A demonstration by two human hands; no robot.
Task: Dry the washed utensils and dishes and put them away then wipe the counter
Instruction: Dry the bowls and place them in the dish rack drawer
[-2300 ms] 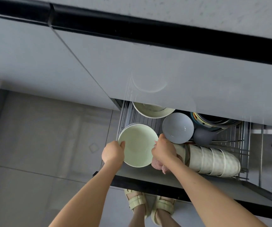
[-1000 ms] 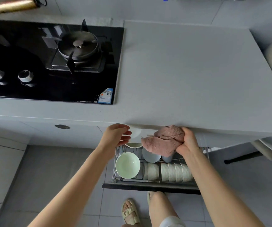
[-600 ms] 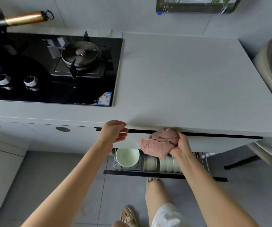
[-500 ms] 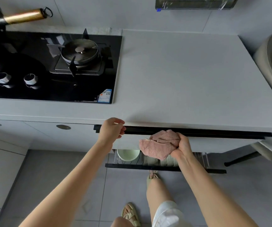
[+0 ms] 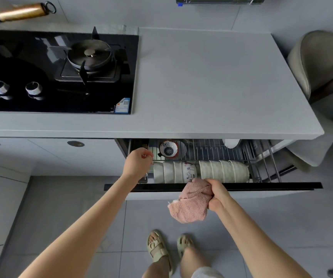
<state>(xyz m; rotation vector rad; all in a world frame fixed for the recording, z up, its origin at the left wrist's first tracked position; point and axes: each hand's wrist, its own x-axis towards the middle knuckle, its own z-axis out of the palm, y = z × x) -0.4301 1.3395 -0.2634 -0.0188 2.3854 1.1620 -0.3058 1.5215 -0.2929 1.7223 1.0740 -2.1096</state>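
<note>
A drawer (image 5: 261, 186) with a black front edge stands pulled out below the grey counter (image 5: 211, 81). Its wire rack holds a row of white bowls (image 5: 221, 170) on edge, and a patterned bowl (image 5: 169, 150) sits further back. My left hand (image 5: 138, 162) hovers over the drawer's left end with its fingers curled and nothing visible in it. My right hand (image 5: 218, 195) is at the drawer's front edge, shut on a bunched pink cloth (image 5: 189, 203) that hangs down in front of the drawer face.
A black gas stove (image 5: 57, 73) takes up the counter's left part, with a brass-handled pan (image 5: 19, 12) behind it. A padded chair (image 5: 321, 63) stands off the counter's right end. My sandalled feet (image 5: 159, 249) are on the tiled floor below the drawer.
The lower drawer with the green bowl has gone shut and an upper drawer now stands open. My right hand with the cloth dropped to its front edge; my left hand moved over its left end.
</note>
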